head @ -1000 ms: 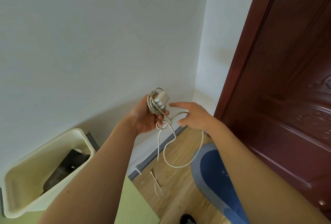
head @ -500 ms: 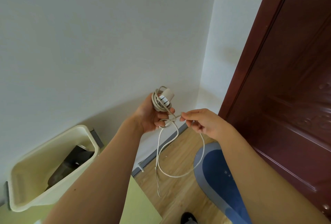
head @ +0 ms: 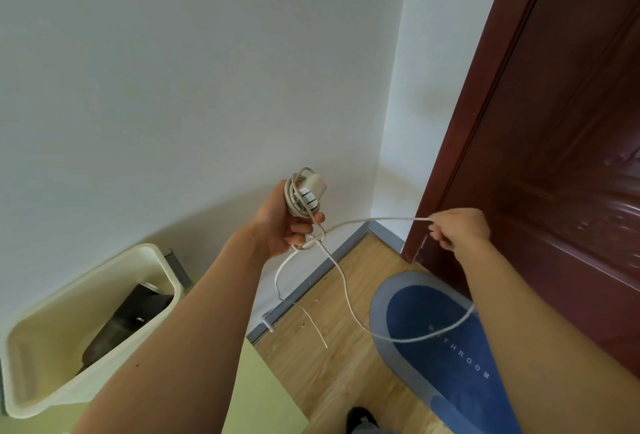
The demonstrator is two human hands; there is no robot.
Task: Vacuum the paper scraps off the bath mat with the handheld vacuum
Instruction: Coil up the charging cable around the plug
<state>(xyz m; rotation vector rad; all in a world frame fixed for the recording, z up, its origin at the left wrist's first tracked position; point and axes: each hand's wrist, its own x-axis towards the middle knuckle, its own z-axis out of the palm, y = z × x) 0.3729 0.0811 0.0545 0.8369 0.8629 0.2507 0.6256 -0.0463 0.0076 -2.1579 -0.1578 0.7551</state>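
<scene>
My left hand [head: 287, 225] grips a coiled white cable with a white plug [head: 308, 196], held up in front of the wall. My right hand [head: 457, 229] pinches a strand of that cable [head: 374, 220] and holds it stretched out to the right. More cable hangs in a loop [head: 349, 298] down toward the floor. The blue and grey bath mat [head: 440, 340] lies on the wooden floor by the door, partly hidden by my right forearm. A dark object [head: 128, 322], possibly the handheld vacuum, lies in the cream bin [head: 45, 364] at lower left.
A dark red wooden door [head: 554, 121] fills the right side. White walls meet in a corner behind my hands. A pale green surface [head: 256, 395] sits below my left arm. A dark shoe tip [head: 360, 419] shows at the bottom edge.
My right hand took hold of a cable strand near my left hand and pulled it out to the right, lengthening the free cable. My left hand kept hold of the coil.
</scene>
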